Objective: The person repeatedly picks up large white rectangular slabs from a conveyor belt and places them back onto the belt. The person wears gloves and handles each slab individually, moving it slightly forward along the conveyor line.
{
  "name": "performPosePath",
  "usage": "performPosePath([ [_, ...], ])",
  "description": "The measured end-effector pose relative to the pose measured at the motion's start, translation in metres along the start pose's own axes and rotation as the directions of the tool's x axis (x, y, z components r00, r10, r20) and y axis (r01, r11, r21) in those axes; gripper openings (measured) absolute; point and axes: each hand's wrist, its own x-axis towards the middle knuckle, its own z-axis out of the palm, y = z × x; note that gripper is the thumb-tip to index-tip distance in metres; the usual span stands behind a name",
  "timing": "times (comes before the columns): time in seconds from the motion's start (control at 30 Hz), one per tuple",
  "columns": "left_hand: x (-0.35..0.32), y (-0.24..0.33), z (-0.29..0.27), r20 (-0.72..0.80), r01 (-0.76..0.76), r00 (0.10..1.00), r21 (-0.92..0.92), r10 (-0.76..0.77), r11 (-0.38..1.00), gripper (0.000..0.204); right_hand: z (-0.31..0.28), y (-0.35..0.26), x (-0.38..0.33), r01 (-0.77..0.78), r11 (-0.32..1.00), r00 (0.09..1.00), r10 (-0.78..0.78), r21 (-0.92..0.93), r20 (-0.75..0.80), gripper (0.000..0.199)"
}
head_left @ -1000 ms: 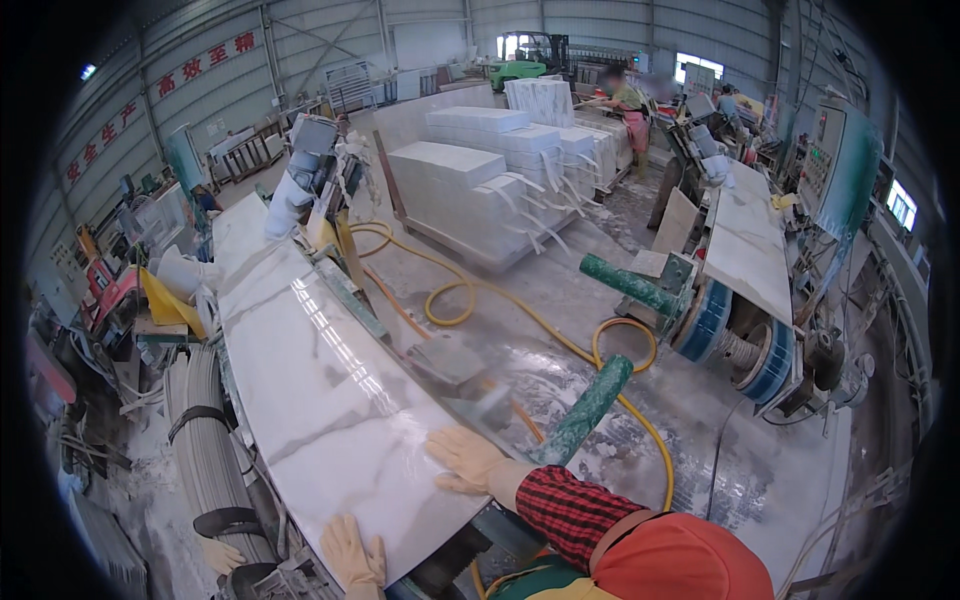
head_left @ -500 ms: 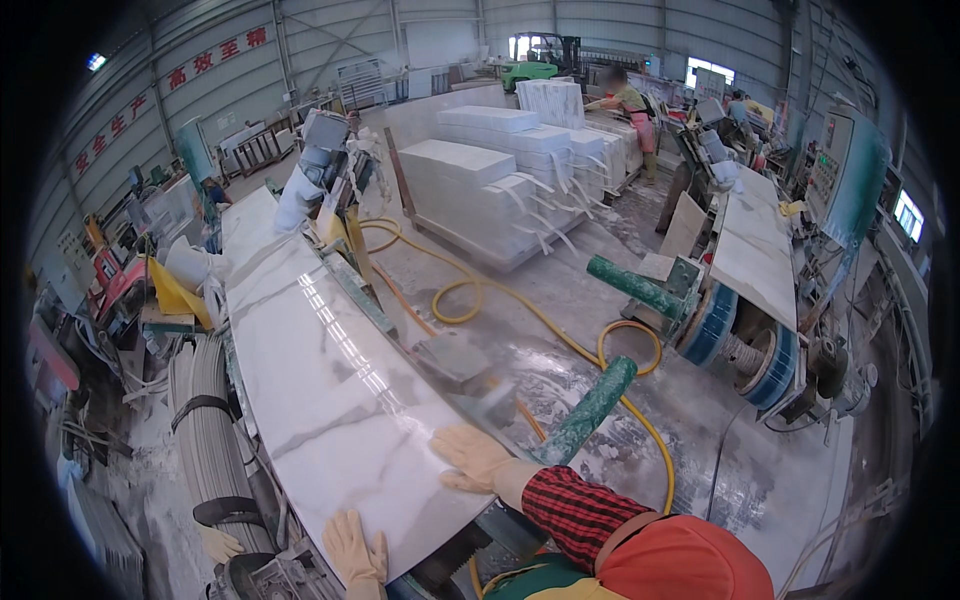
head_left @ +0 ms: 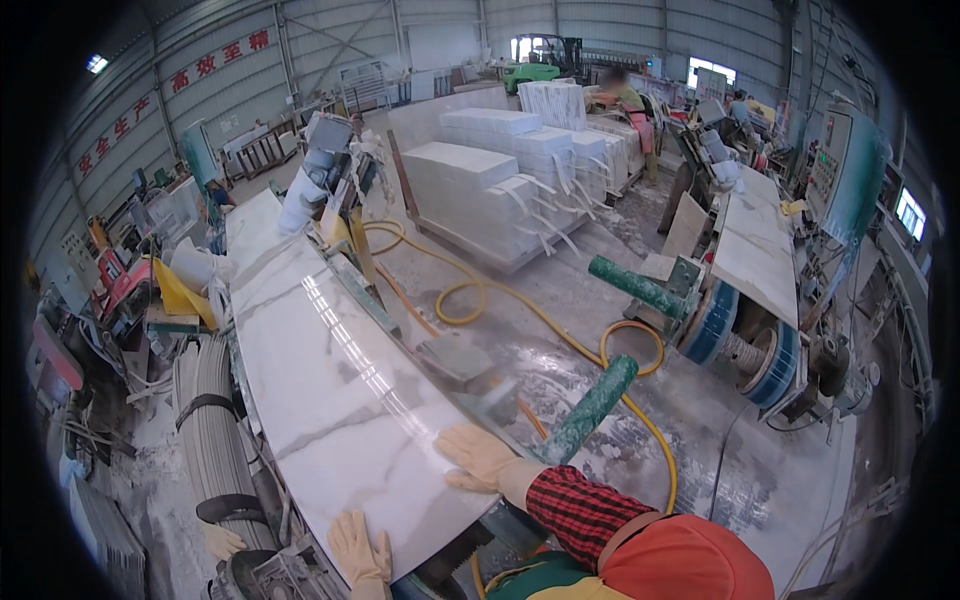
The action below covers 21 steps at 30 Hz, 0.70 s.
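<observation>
A long, polished white stone slab with grey veins runs away from me toward the far left. My right hand, in a cream glove, lies flat near the slab's right edge with fingers stretched toward the left. At its near left edge, my left hand, gloved alike, rests with fingers spread. Neither hand grips anything. Under the slab's near end, a dark conveyor belt shows in part. Left of it is another cream glove; I cannot tell whether a hand is in it.
A green roller juts out right of the slab. A yellow hose loops across the wet floor. Strapped white stone blocks stand beyond, with a co-worker beside them. Bundled grey strips lie at left.
The view has shifted very slightly. Both hands stay on the slab in nearly the same places, and the co-worker's arm at the back has moved a little.
</observation>
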Motion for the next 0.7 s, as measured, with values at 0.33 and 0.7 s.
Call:
performPosePath([
  [0.33,-0.006,0.002,-0.003,0.001,0.004,1.000,-0.011,-0.004,1.000,0.077,0.001,-0.003,-0.007,-0.001,1.000,1.000,0.001,0.020,-0.025,0.072],
  [0.7,-0.012,0.008,-0.007,-0.004,0.009,1.000,-0.017,-0.009,1.000,0.074,-0.006,-0.008,-0.010,-0.081,0.997,0.983,0.083,-0.020,0.166,0.082],
])
